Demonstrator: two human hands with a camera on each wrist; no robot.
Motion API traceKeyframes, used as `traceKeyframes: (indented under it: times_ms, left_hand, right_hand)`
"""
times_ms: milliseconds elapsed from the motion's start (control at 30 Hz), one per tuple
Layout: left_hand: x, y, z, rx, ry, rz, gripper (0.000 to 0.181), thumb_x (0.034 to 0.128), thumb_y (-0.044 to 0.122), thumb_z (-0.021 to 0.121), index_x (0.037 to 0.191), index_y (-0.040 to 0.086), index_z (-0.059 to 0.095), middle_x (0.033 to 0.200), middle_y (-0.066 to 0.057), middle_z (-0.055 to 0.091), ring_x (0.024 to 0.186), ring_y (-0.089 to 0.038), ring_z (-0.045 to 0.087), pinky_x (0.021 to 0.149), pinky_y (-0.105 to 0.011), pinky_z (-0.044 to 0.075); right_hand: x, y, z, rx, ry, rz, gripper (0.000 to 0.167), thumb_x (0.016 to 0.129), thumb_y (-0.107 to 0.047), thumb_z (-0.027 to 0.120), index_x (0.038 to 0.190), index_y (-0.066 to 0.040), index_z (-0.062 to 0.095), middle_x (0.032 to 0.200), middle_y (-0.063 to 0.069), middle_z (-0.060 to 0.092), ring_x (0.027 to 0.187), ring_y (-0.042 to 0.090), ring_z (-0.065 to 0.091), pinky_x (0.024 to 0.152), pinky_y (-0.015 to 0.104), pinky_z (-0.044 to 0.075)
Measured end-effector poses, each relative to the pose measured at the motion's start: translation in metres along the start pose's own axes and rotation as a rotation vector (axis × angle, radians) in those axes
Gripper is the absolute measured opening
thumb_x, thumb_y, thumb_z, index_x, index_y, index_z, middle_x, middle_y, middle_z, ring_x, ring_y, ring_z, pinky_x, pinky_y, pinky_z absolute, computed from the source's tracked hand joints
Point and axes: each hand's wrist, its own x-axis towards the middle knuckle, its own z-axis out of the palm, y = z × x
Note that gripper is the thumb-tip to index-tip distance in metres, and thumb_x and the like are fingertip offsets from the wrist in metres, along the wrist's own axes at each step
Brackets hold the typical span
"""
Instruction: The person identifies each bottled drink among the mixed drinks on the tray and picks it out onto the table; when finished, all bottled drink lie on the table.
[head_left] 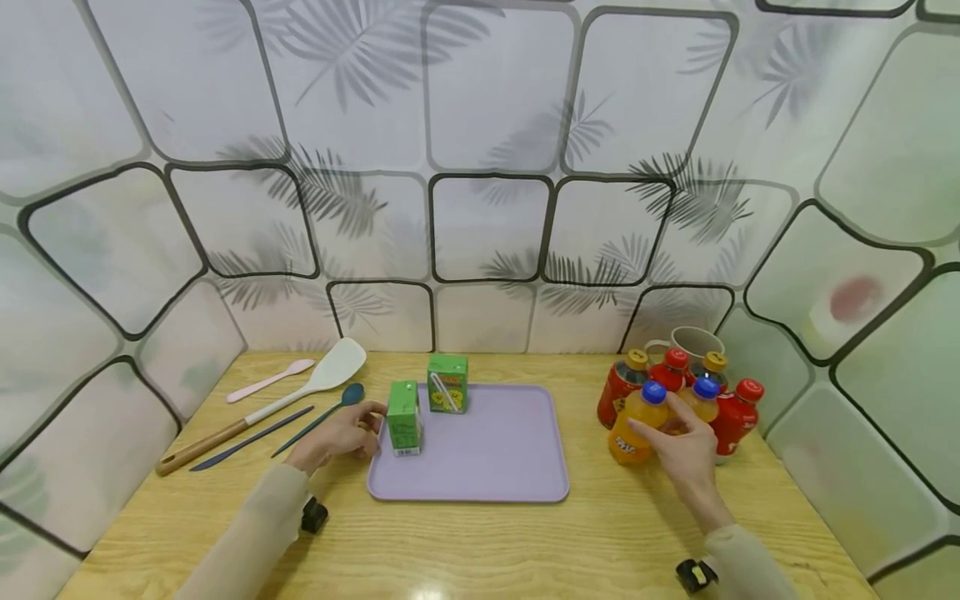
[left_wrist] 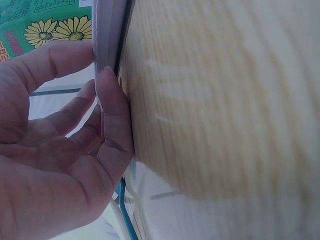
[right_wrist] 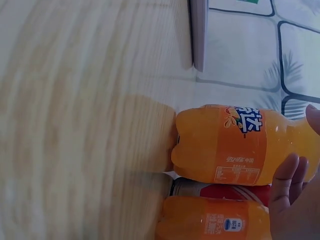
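Observation:
At the left rim of the lavender tray (head_left: 487, 450), my left hand (head_left: 345, 437) pinches the edge with thumb and fingertips; the left wrist view shows the tray edge (left_wrist: 102, 30) between them. Two green drink cartons stand on the tray: one carton (head_left: 405, 421) beside my fingers, the other carton (head_left: 448, 385) at the back left corner. On the right, my right hand (head_left: 686, 446) holds an orange soda bottle (head_left: 633, 429) with a blue cap, thumb and fingers on either side of its upper part. That bottle (right_wrist: 240, 145) stands upright next to a second orange bottle (right_wrist: 215, 220).
Around the held bottle stand a dark cola bottle (head_left: 618, 392), red bottles (head_left: 738, 417) and a mug (head_left: 697, 342). Left of the tray lie a white-headed spatula (head_left: 330, 367), a pink spoon (head_left: 270, 382), a blue knife (head_left: 255, 437) and a teal spoon (head_left: 322, 417). Patterned walls enclose the table.

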Motion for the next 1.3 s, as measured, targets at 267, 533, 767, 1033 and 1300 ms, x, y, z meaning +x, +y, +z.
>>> traceKeyframes:
  times_ms: [267, 533, 767, 1033, 1300]
  left_hand:
    - [0.003, 0.001, -0.002, 0.007, 0.005, 0.006, 0.071, 0.0660, -0.008, 0.062, 0.135, 0.002, 0.048, 0.108, -0.014, 0.051, 0.073, -0.017, 0.052, 0.060, -0.027, 0.046]
    - [0.004, 0.000, -0.002, 0.006, 0.004, 0.006, 0.071, 0.0660, -0.008, 0.063, 0.135, 0.002, 0.048, 0.110, -0.014, 0.052, 0.075, -0.018, 0.052, 0.061, -0.028, 0.047]
    - [0.003, 0.001, -0.002, 0.003, 0.006, 0.007, 0.070, 0.0666, -0.008, 0.063, 0.135, 0.002, 0.049, 0.108, -0.013, 0.052, 0.075, -0.018, 0.051, 0.061, -0.028, 0.046]
    - [0.003, 0.001, -0.001, 0.012, 0.013, 0.008, 0.069, 0.0667, -0.008, 0.063, 0.134, 0.002, 0.050, 0.108, -0.014, 0.052, 0.076, -0.018, 0.052, 0.062, -0.028, 0.048]
    - [0.001, -0.002, -0.002, -0.019, -0.001, 0.025, 0.064, 0.0690, -0.006, 0.066, 0.131, 0.000, 0.051, 0.108, -0.015, 0.054, 0.080, -0.019, 0.054, 0.064, -0.029, 0.051]
  right_hand:
    - [0.008, 0.000, -0.003, -0.060, 0.014, 0.004, 0.070, 0.075, -0.035, 0.084, 0.138, -0.018, 0.058, 0.081, -0.007, 0.056, 0.073, 0.009, 0.049, 0.060, 0.017, 0.042]
    - [0.011, -0.002, -0.004, -0.056, 0.006, 0.044, 0.079, 0.075, -0.037, 0.084, 0.143, -0.015, 0.051, 0.059, -0.010, 0.052, 0.054, 0.005, 0.049, 0.048, 0.020, 0.039]
    - [0.011, -0.002, -0.004, -0.064, 0.009, 0.040, 0.079, 0.076, -0.035, 0.083, 0.144, -0.012, 0.050, 0.057, -0.009, 0.054, 0.052, 0.005, 0.050, 0.047, 0.020, 0.038]
    - [0.009, 0.001, -0.003, -0.073, 0.032, -0.020, 0.077, 0.077, -0.032, 0.083, 0.144, -0.014, 0.050, 0.058, -0.008, 0.059, 0.052, 0.004, 0.053, 0.046, 0.020, 0.040]
    - [0.005, 0.003, -0.004, 0.032, 0.033, -0.024, 0.072, 0.077, -0.028, 0.083, 0.142, -0.022, 0.052, 0.062, -0.009, 0.060, 0.053, 0.006, 0.055, 0.047, 0.020, 0.039]
